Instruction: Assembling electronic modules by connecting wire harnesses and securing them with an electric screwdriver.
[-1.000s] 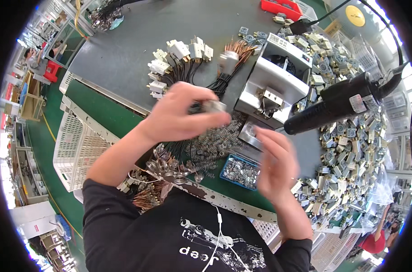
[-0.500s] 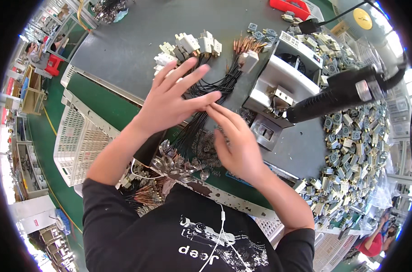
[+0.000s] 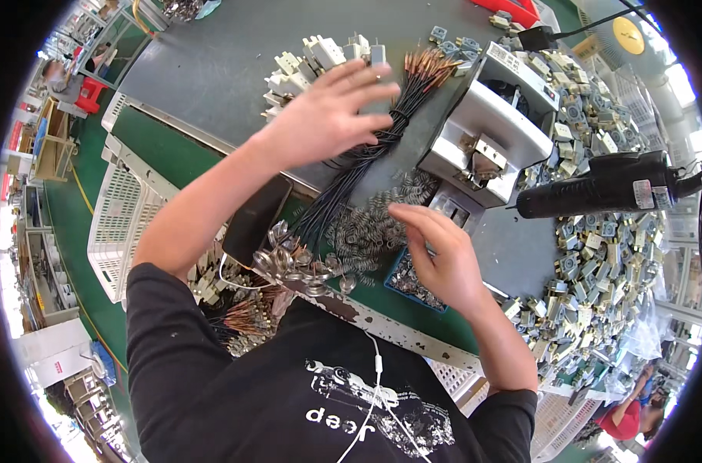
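Observation:
My left hand (image 3: 331, 116) reaches over the table with its fingers spread, partly covering a cluster of white plug-like blocks (image 3: 324, 54). Beside its fingertips lies a bundle of black wires (image 3: 343, 185) with copper-coloured ends (image 3: 428, 65). Nothing shows in that hand, though its palm side is hidden. Lower and to the right, my right hand (image 3: 443, 258) is held with fingers stretched out and thumb apart, with no visible object in it. It hovers at the edge of a heap of small coil springs (image 3: 366, 231) and partly over a blue tray of small metal parts (image 3: 409, 279).
A metal fixture (image 3: 482, 135) stands right of the wires. A black electric screwdriver (image 3: 590, 189) hangs beside it. Grey-and-white parts (image 3: 605, 262) are piled along the right. Shiny round metal pieces (image 3: 289, 262) lie near the front edge. A white basket (image 3: 131, 224) stands at left.
My hands have come apart: the left went up and right toward the white blocks, the right down and right. The white block by the copper wire ends no longer shows there.

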### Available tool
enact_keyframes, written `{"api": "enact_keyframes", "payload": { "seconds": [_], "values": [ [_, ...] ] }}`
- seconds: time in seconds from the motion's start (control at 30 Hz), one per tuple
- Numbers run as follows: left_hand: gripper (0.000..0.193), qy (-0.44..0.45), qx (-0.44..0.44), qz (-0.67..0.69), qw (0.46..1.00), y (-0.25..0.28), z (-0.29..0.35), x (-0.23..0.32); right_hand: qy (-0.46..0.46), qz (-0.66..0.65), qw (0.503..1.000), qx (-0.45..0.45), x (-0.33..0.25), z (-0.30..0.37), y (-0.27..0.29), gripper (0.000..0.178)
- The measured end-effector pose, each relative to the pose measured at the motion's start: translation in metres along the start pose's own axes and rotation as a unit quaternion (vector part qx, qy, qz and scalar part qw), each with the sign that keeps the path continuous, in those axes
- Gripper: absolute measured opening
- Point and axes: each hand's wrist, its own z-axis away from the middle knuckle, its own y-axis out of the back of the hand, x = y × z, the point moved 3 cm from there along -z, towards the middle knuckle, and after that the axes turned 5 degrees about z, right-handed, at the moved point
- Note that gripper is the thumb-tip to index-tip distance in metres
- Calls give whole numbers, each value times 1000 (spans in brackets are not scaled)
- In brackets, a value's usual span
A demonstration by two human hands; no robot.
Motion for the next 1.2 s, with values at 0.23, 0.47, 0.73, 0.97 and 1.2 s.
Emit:
{"api": "enact_keyframes", "payload": {
  "seconds": [0.23,0.47,0.73,0.97,1.2],
  "values": [
    [29,-41,-134,94,986,-38,-6,37,40,49,998,-14,-3,41,38,42],
    [15,-40,-121,93,987,-38,-5,37,-262,304,871,283,85,100,180,23],
    [15,25,-106,181,977,-26,-8,42,-401,450,778,178,143,95,186,42],
    [16,127,-85,322,934,-16,-18,50,-311,-247,835,380,100,128,140,25],
    [19,108,-67,326,937,-22,-19,49,-257,-476,793,279,55,98,92,33]
  ]
}}
